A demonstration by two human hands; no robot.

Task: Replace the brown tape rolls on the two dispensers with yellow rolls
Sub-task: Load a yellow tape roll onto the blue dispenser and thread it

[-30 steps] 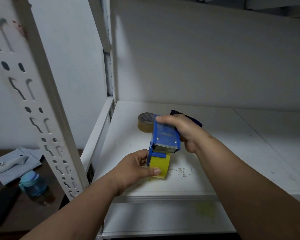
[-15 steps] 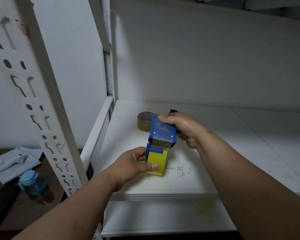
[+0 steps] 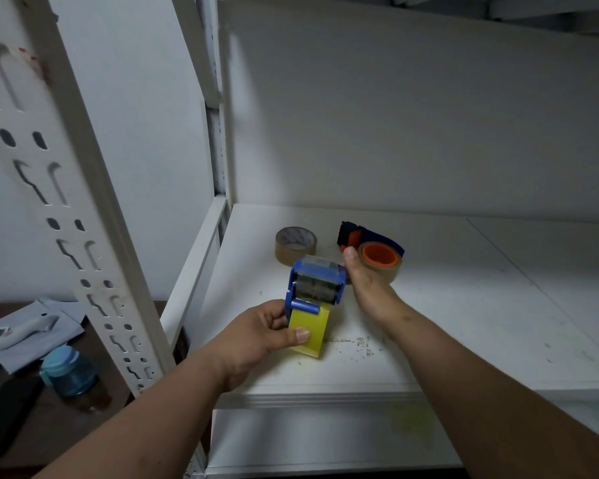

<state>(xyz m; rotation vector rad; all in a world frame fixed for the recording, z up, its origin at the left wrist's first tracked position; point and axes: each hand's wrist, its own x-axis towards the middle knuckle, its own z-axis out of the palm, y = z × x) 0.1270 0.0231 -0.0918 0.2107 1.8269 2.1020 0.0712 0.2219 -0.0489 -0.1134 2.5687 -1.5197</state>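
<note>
Fingers of the left hand (image 3: 256, 335) pinch the yellow tape roll (image 3: 306, 331) in the blue plastic dispenser (image 3: 314, 284) above the white shelf (image 3: 464, 305); the right hand (image 3: 367, 285), loosely spread, touches the dispenser's side.

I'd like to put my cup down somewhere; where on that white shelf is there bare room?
The shelf is bare to the right of the second dispenser and behind it toward the back wall. The left-centre is crowded: loose brown roll, blue dispenser with yellow tape, left hand, right hand, crumbs.
</note>
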